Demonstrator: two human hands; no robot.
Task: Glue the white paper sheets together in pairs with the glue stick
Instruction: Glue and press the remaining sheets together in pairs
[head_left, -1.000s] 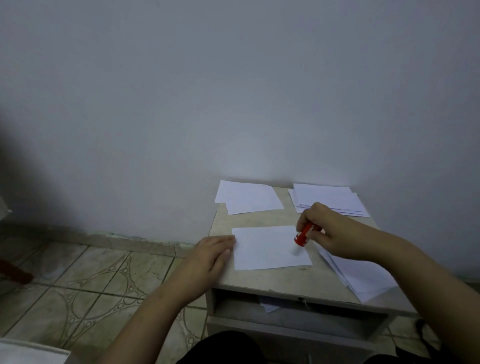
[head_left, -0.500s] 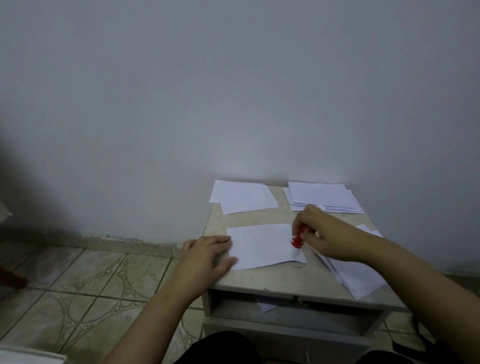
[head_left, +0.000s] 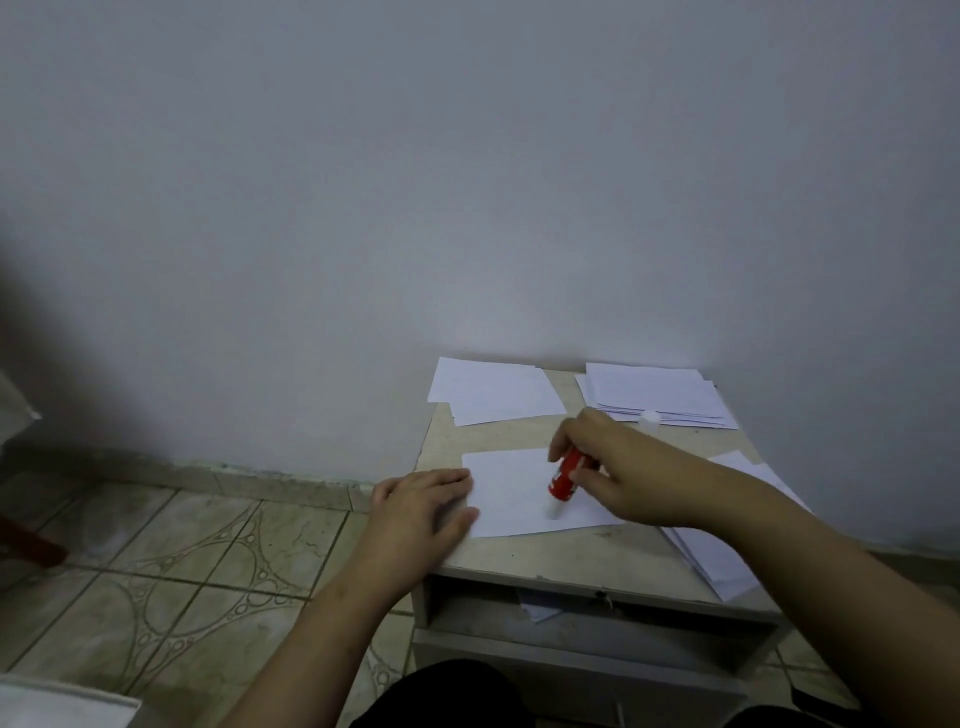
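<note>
Small table (head_left: 498, 558): carries the paper stacks | Centre sheet (head_left: 511, 488): flat near the front edge | Your left hand (head_left: 421, 506): fingers straight, pressing its left edge | Your right hand (head_left: 618, 467): curled around the red glue stick (head_left: 565, 477), tip on the sheet

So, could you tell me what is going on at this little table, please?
A person is gluing paper. The right hand grips a red glue stick, its tip down on a white sheet in the middle of the small table. The left hand rests flat on the sheet's left edge. More paper stacks lie at the back and right.
</note>
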